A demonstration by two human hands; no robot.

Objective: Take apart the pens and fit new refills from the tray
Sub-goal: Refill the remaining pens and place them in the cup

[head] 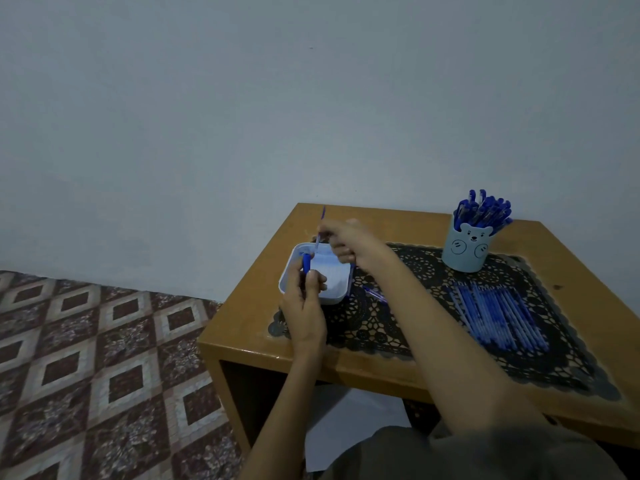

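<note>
The blue pen [307, 266] is over the white box [332, 296] at the far left of the counter [242, 327]. My left hand [304, 306] grips it low down, with its open end pointing up. A thin refill [320, 223] sticks out of the top, and my right hand [346, 242] pinches it. I think I am sliding the old refill out. To do it well, I should hold the pen steady and pull straight along it, not sideways, so the thin tube does not bend. Over the box, loose bits fall in. The new refills [498, 313] lie well apart on the right, near the bear cup [464, 251].
</note>
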